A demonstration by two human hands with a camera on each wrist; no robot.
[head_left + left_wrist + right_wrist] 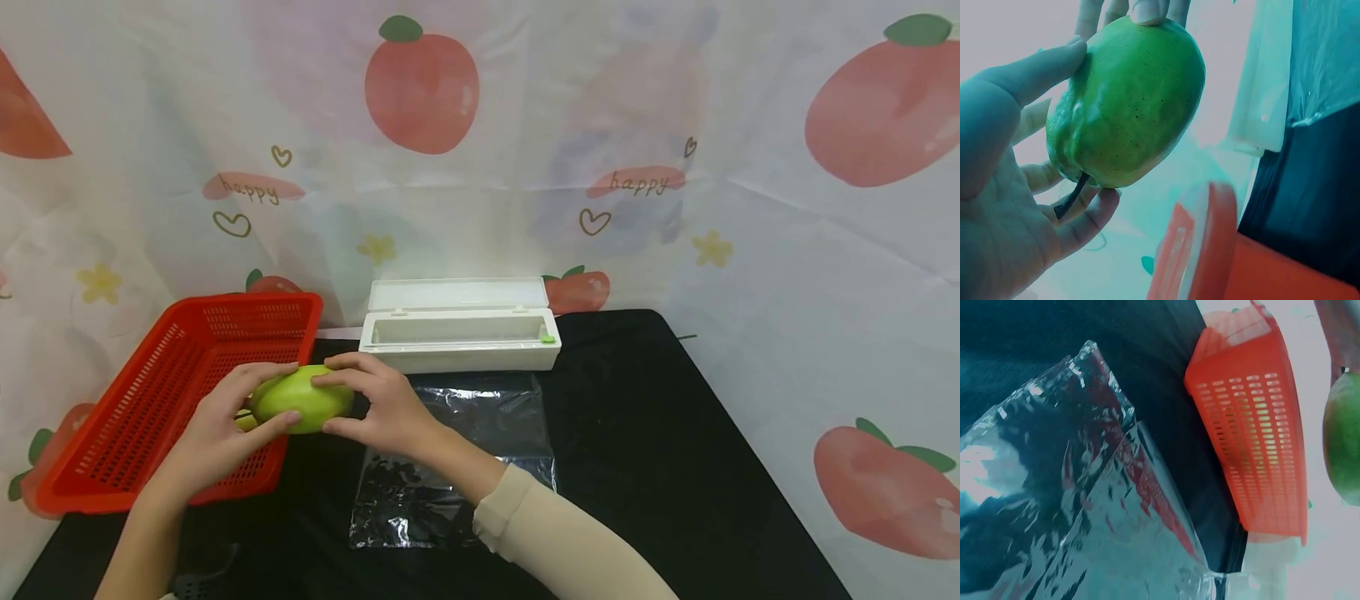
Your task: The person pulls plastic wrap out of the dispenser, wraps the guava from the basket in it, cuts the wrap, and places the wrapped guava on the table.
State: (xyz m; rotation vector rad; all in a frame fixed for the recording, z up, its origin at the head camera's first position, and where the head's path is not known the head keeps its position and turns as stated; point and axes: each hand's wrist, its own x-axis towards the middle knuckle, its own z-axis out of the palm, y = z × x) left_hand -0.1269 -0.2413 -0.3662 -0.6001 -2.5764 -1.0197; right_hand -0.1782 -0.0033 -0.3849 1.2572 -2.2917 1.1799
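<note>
A smooth green mango (pixel 311 400) is held between both hands above the right edge of the red basket (pixel 315 329). My left hand (pixel 217 421) grips its left end, thumb in front and fingers behind. From the other side, my right hand (pixel 386 404) pinches the right end with thumb and fingertips. The left wrist view shows the whole mango (pixel 1135 103) with a short dark stem pointing toward the left palm. At the right edge of the right wrist view only part of the mango (pixel 1344 437) appears.
Yellow-green contents show through the slots of the basket (pixel 1244 425). A clear plastic sheet (pixel 480 425) lies flat on the black tabletop (pixel 637 433). Behind it stands a white lidded box (pixel 461 358), lid raised, with a green slider. A fruit-print cloth (pixel 510 150) hangs at the back.
</note>
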